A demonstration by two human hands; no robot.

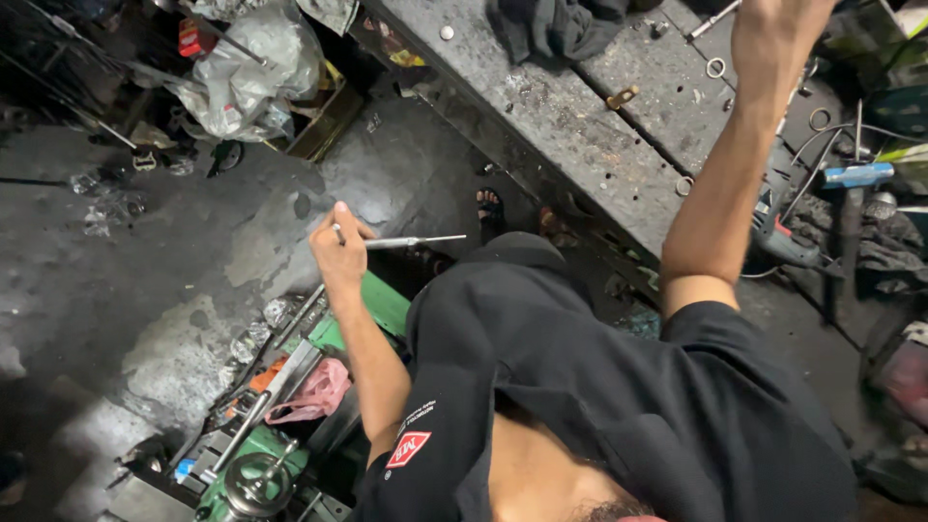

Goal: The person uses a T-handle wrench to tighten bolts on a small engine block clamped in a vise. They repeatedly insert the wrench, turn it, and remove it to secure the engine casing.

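Grimy concrete floor point(145, 271) fills the left of the view, littered with crumpled clear plastic and a bulging plastic bag point(246, 68) near the top. Along the right runs a dark, pitted metal counter point(570, 126) carrying a grey rag point(556, 27), loose metal rings, a small brass piece and, farther right, a power drill point(778, 227) with its cable.

Seen from above, the person in a black shirt holds a slim metal rod point(411, 241) out level over the floor. Their left hand point(338, 253) is closed around one end of it, thumb up. Below that arm sits a green machine point(280, 454) with a pink rag point(314, 391) draped on it.

Their right hand point(773, 34) is raised high above the counter at the frame's top edge; whether it is open or grips something cannot be told, since the fingers are cut off.

My judgement: held only at one end, the rod could tip or slip and drop toward the sandalled foot point(490, 208) below. The drill's cable could also snag the raised arm.
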